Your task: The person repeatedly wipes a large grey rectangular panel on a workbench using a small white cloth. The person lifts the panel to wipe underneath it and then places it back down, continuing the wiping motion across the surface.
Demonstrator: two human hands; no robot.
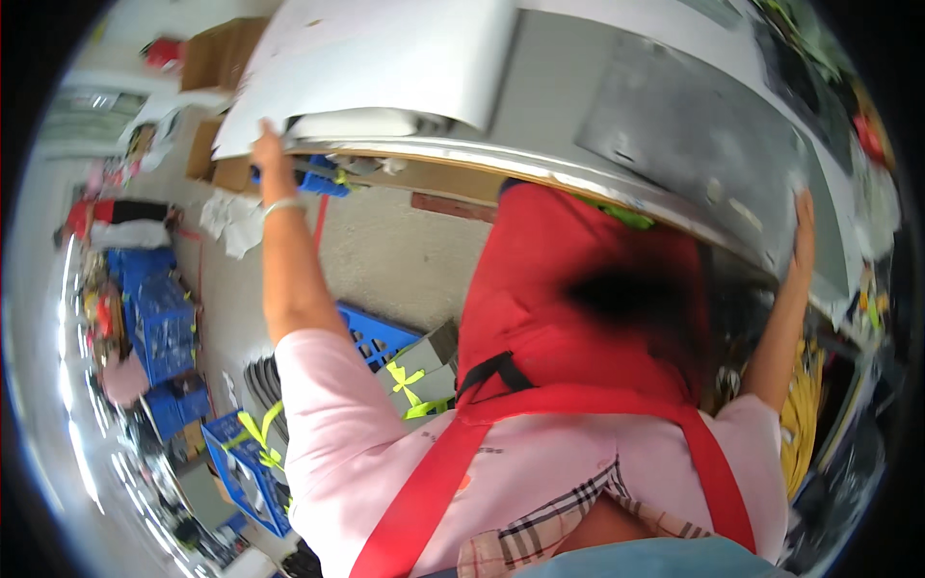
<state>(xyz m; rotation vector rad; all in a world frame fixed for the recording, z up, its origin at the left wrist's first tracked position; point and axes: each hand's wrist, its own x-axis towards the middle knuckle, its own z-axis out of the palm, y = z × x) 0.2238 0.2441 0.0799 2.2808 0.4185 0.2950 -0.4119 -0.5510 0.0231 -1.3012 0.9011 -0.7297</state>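
Hand, left (269, 146): at the near-left corner of a large white sheet (385, 58); whether gripping, cannot be told. Hand, right (804, 226): open, fingers extended against the right end of a dark grey panel (684, 125). Sheet and panel lie apart on a grey worktable (541, 77). Apron (568, 289), red, worn by the person. Outlying, to the left: blue bins (159, 328), stacked; cardboard box (224, 55), brown.

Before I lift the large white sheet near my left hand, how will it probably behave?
The white sheet is probably bendy, since its near edge curves. It looks thin, so perhaps light for its size. Its broad, smooth-looking face may slide easily when pushed.
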